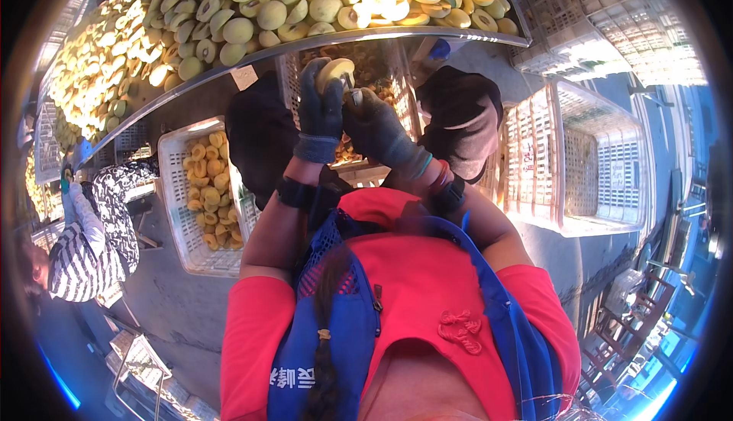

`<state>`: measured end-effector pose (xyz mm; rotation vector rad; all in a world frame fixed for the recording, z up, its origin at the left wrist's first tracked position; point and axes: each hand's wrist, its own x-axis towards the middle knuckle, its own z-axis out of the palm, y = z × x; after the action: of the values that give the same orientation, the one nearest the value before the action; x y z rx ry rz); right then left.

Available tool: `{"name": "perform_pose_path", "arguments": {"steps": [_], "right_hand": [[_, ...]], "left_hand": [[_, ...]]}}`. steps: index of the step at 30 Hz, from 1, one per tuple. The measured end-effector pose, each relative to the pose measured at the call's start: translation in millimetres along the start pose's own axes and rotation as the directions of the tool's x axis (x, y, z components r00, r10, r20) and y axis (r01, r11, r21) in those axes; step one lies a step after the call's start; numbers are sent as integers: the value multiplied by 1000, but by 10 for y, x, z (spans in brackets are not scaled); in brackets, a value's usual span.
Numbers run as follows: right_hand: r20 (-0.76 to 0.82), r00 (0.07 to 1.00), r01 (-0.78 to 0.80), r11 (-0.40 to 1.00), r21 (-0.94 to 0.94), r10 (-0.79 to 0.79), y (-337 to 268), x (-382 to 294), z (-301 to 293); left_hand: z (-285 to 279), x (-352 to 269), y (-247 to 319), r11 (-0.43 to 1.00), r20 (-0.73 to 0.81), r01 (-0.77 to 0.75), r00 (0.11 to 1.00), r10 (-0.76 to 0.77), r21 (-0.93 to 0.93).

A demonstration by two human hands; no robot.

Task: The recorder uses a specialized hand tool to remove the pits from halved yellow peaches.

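Gloved in dark grey, my left hand (319, 103) grips a yellow-green halved stone fruit (337, 69), apparently a peach. My right hand (381, 129), in a matching glove, is closed around a small tool (357, 97) with a metal end. The tool is right beside the fruit; its working tip is mostly hidden. Both hands are above a plastic crate (405, 69) between my knees, which has orange-brown fruit pieces (386, 88) in it. Just beyond my hands runs the metal rim of a raised table (366, 39), heaped with whole and halved fruit (272, 15), some with stones showing.
To my left, a white crate (197, 258) holds pitted yellow halves (212, 192). A bare-bottomed white crate (601, 175) stands to my right, with stacked crates (590, 26) behind it. A person in striped clothing (86, 266) sits at far left near the table.
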<state>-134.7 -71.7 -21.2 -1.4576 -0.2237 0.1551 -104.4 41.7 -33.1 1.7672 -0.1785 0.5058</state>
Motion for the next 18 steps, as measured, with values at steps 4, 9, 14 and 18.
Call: {"name": "perform_pose_path", "arguments": {"steps": [4,9,14,18], "right_hand": [[46,994,-105,878,467,94,154,113,44],[199,919,-390,868,309,342,-166,-14,-145],[365,865,-462,832,309,345,-298,-10,-230],[280,875,-462,853,244,394,-223,17,-166]], "left_hand": [[-8,23,53,1000,11,-25,1000,25,-3],[24,58,23,992,61,-31,997,38,-119],[-54,55,47,993,100,3,995,10,-121],[-56,37,-114,981,130,28,992,-3,-190]]}}
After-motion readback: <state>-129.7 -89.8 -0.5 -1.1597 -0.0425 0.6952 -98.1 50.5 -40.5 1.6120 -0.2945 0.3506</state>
